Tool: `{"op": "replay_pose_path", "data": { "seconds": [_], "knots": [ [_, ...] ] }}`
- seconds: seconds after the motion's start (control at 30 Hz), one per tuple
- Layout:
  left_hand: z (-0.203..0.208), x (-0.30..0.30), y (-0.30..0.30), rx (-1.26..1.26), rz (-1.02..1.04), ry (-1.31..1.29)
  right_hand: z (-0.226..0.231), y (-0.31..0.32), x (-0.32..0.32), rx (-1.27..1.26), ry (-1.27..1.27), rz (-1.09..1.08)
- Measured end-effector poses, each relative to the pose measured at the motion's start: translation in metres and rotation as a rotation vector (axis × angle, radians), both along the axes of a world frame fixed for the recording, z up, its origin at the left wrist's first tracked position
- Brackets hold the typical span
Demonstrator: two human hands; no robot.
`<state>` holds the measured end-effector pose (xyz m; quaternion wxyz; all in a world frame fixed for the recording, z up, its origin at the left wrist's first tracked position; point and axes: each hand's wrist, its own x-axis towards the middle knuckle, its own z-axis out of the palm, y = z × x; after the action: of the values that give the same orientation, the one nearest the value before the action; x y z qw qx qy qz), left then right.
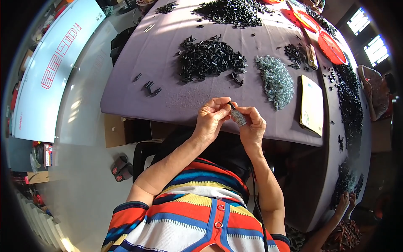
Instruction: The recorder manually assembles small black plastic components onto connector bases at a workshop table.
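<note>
Pinching black piece (231, 105) (left fingers (221, 112)), clear bits (239, 118) (right fingers (254, 116)), nearer than black pile (212, 59); seemingly mid-piece, leaving plenty loose.

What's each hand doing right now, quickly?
Left hand: closed, fingertips pinching a small black piece.
Right hand: closed, holding a speckled silvery-grey clump; exactly what it is cannot be told.
</note>
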<state>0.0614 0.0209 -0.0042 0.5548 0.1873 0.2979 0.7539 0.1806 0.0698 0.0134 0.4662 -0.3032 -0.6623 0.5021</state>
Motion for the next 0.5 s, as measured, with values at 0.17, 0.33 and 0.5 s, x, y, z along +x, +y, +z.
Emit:
{"op": "replay_pose_path", "data": {
  "seconds": [0.17,0.33,0.5],
  "knots": [
    [0.0048,0.0012,-0.0008,0.018,0.028,0.024,-0.0007,0.0011,-0.0008,-0.117,0.085,0.053],
    [0.0063,0.0018,-0.0026,-0.016,0.141,0.207,0.0002,0.0006,0.0003,-0.205,0.136,0.102],
    [0.0111,0.0017,-0.0044,-0.042,0.155,0.253,0.0041,0.0016,0.0017,-0.256,0.191,0.152]
  ]
}}
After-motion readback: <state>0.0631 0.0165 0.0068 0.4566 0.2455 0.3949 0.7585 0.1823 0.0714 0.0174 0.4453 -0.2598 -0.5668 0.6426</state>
